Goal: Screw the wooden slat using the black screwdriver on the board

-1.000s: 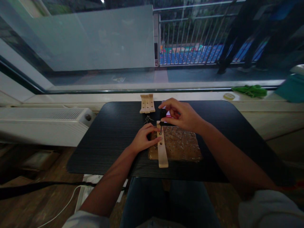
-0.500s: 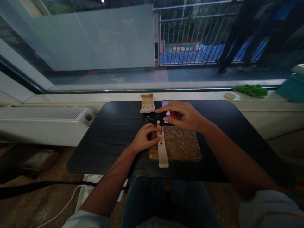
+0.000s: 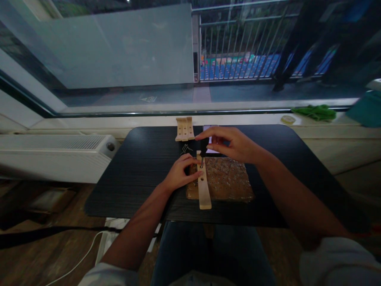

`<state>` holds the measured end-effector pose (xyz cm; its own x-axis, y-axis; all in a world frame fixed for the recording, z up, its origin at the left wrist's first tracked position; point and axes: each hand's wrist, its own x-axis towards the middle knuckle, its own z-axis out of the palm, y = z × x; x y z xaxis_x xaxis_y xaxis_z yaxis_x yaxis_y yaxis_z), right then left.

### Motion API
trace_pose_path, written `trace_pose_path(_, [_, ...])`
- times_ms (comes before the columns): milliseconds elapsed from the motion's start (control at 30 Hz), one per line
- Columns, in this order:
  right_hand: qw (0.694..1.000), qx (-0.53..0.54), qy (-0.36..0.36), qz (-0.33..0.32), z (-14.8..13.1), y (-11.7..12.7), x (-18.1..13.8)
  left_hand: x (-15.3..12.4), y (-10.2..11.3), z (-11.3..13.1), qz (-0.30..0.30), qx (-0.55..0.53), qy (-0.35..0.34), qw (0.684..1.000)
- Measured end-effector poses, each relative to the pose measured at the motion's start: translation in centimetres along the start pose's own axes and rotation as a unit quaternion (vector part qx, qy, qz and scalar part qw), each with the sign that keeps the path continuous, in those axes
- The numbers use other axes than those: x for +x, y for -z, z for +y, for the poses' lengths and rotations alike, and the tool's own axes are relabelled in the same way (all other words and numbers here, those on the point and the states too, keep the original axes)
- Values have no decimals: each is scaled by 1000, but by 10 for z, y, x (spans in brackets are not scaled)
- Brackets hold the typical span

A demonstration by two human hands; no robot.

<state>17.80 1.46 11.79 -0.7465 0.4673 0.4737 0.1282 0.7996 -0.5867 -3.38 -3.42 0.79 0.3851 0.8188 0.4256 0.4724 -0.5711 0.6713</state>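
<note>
A pale wooden strip [image 3: 204, 196] with drilled holes lies upright in view across the left part of a brown, plastic-wrapped block [image 3: 228, 178]. My left hand [image 3: 181, 172] grips the strip, its index finger and thumb pressed on either side of a hole. Above that strip, my right hand [image 3: 230, 143] holds a screwdriver [image 3: 204, 146] by its black handle, between thumb and fingers. The metal shaft points down, its tip at the upper hole; whether a screw sits under it is too small to tell.
Several loose screws [image 3: 186, 149] lie on the black table [image 3: 143, 167]. Behind them stand more holed wooden pieces [image 3: 185, 129]. A phone [image 3: 213, 147] is partly covered by my right hand. On the windowsill rest a green cloth [image 3: 314, 113] and a tape roll [image 3: 287, 119]. A radiator [image 3: 56, 159] stands left.
My right fingers have shifted slightly around the screwdriver handle, and more of the handle shows. The phone's screen looks different. My left hand and the wooden strip stay in place.
</note>
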Motion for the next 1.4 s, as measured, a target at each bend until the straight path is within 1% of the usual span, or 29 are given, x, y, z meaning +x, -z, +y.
trace_pose_path(67, [1000, 6, -9, 0, 0, -1, 0, 0, 0, 1, 0, -1, 2, 1000])
trace_pose_path(233, [1000, 25, 8, 1, 2, -1, 0, 0, 0, 1, 0, 3, -5, 1000])
trace_pose_path(400, [999, 26, -26, 5, 1, 0, 0, 0, 0, -1, 1, 1, -4, 1000])
trace_pose_path(567, [999, 31, -30, 12, 2, 0, 0, 0, -1, -2, 0, -5, -2, 1000])
trace_pose_path(833, [999, 11, -41, 26, 2, -1, -1, 0, 0, 0, -6, 5, 3, 1000])
trace_pose_path(1033, [998, 7, -46, 38, 1, -2, -1, 0, -1, 0, 4, -2, 0, 1000])
trace_pose_path(1167, [998, -5, -45, 49, 1, -3, -1, 0, -1, -1, 4, -8, -1, 1000])
trace_pose_path(1400, [997, -17, -20, 74, 2, -6, 0, 1, 0, 1, 4, -2, 1, 1000])
